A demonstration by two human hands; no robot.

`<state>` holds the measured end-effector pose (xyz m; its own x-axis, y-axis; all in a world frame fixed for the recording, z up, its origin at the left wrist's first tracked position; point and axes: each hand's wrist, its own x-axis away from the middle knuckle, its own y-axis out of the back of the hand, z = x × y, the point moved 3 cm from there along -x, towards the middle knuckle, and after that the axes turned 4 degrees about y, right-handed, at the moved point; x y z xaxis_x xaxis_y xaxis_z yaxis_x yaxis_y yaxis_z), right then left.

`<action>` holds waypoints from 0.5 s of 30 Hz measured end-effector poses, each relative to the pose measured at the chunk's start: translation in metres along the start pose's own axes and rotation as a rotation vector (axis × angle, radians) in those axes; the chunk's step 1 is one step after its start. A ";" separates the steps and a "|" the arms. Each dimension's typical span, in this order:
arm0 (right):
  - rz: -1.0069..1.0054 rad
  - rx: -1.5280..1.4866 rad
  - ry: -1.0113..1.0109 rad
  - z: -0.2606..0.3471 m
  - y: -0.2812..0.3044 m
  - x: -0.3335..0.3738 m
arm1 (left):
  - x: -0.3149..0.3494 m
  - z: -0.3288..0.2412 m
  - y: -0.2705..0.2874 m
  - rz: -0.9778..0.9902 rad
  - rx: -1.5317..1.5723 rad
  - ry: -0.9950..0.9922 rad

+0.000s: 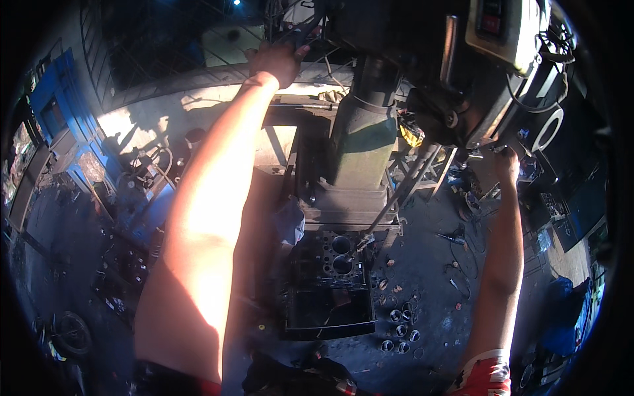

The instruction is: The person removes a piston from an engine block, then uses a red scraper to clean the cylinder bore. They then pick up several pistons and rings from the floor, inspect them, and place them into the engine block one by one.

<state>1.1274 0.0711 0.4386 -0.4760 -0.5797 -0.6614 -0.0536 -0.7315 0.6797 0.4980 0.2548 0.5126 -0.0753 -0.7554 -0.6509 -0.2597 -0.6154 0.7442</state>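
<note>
Though I couldn't tell whether the left grip (276, 65) or right grip (507, 164) was closed, slipping risked jolting dark, blocky metal machinery (432, 109) beside the latter.

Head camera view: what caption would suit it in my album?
Left hand outstretched, right hand at a tall machine; a bored metal block and loose metal rings below.

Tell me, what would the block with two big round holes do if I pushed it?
The block is probably heavy, since it looks like thick metal. It likely won't bend, and its boxy shape suggests it wouldn't roll.
</note>
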 end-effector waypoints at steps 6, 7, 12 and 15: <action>-0.015 0.035 0.053 -0.017 0.010 -0.003 | -0.006 0.007 -0.006 -0.005 0.109 -0.026; -0.017 0.054 0.071 -0.015 0.013 0.001 | -0.009 0.009 -0.007 -0.028 0.151 -0.033; -0.086 0.129 -0.041 0.003 0.032 0.040 | -0.026 0.022 -0.020 0.026 0.181 -0.079; -0.076 0.197 -0.106 0.017 0.046 0.062 | -0.039 0.029 -0.027 0.060 0.223 -0.111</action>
<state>1.0803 0.0081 0.4345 -0.5530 -0.4769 -0.6833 -0.2581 -0.6817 0.6846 0.4795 0.3074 0.5139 -0.1988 -0.7523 -0.6281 -0.4564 -0.4961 0.7386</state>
